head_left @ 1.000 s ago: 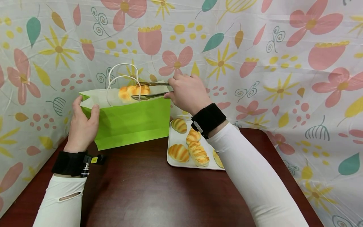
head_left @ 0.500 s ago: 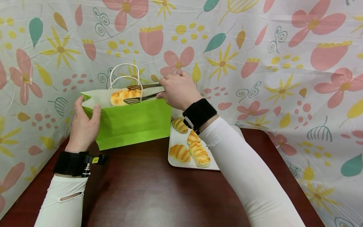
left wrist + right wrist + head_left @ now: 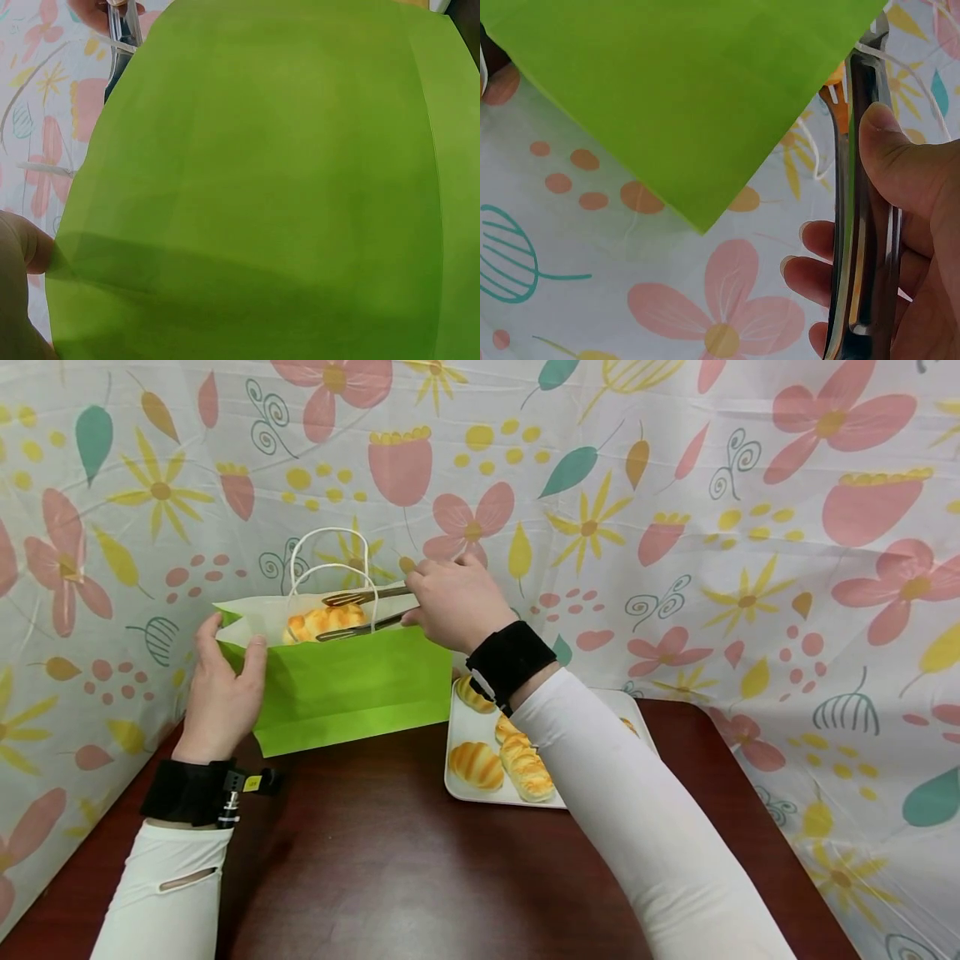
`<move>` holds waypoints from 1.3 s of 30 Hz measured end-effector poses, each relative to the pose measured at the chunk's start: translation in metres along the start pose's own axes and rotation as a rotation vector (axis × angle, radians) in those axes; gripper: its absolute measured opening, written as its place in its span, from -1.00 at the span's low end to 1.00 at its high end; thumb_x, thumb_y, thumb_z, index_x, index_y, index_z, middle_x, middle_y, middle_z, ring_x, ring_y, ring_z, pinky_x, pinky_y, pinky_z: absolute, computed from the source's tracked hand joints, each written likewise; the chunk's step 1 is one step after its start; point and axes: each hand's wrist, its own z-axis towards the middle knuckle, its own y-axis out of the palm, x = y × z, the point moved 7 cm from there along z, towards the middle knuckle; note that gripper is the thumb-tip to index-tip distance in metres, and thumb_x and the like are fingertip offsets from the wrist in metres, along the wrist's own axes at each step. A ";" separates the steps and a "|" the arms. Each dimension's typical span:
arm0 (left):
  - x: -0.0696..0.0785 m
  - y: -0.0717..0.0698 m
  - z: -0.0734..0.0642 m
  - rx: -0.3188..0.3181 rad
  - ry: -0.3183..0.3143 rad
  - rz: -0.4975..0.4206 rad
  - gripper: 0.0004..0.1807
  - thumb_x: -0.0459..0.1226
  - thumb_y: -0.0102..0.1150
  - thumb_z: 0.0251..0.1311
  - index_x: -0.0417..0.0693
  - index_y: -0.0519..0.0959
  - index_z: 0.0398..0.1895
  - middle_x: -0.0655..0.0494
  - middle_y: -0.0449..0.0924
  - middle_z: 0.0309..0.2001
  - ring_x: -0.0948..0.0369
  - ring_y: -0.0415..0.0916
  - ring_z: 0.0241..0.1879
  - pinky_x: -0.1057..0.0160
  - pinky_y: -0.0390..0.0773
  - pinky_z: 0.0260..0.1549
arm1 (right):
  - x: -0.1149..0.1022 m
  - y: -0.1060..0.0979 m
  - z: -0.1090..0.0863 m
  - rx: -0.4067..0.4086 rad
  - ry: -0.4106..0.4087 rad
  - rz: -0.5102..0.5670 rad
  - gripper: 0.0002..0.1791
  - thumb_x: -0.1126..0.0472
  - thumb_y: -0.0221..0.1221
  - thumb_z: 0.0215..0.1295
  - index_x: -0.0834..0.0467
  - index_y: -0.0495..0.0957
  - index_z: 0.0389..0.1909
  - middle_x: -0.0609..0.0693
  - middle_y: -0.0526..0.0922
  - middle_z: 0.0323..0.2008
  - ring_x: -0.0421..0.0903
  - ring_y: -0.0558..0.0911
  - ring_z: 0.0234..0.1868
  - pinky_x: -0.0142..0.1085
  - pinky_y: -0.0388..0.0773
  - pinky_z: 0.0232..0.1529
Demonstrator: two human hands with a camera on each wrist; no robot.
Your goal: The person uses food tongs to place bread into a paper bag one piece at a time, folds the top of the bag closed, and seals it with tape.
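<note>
A green paper bag [image 3: 352,685] with white lining and white cord handles [image 3: 330,531] stands tilted at the back left of the table. My left hand [image 3: 221,697] grips its left side, thumb over the front of the rim. In my right hand [image 3: 459,606] are metal tongs [image 3: 386,593], held from above over the bag's right end. Their tips reach under the handles to a golden, bumpy bread roll [image 3: 306,625] in the bag's mouth, its lower part hidden by the front wall. The right wrist view shows thumb and fingers around the tongs [image 3: 866,247].
Right of the bag lies a white tray [image 3: 465,793] with several breads, among them a striped roll [image 3: 477,765] and a twisted loaf [image 3: 527,768]. My right sleeve [image 3: 615,785] covers part of it. A flower-printed curtain [image 3: 675,527] hangs close behind the dark wooden table [image 3: 375,860].
The right hand has moved left and a little down, carrying the roll in the tongs further along and lower into the bag's mouth. The left hand still holds the bag in place.
</note>
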 end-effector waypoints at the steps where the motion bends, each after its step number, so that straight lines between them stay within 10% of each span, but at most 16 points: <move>1: 0.000 0.000 0.000 0.000 0.001 0.000 -0.15 0.19 -0.24 0.53 0.13 -0.30 0.66 -0.43 -0.02 0.56 -0.35 0.13 0.41 -0.38 0.11 0.31 | -0.002 0.000 0.001 -0.004 -0.004 -0.003 -0.57 -0.25 0.15 0.48 0.05 0.60 -0.05 -0.08 0.59 -0.16 -0.05 0.61 -0.03 -0.01 0.31 0.27; 39: -0.001 0.000 -0.001 -0.007 0.002 -0.003 -0.14 0.20 -0.24 0.53 0.13 -0.30 0.67 -0.39 -0.05 0.57 -0.36 0.13 0.39 -0.39 0.11 0.29 | -0.032 0.016 0.013 -0.121 -0.011 -0.066 -0.54 -0.29 0.18 0.42 -0.01 0.66 -0.01 -0.11 0.62 -0.16 -0.07 0.63 -0.07 -0.18 0.34 0.02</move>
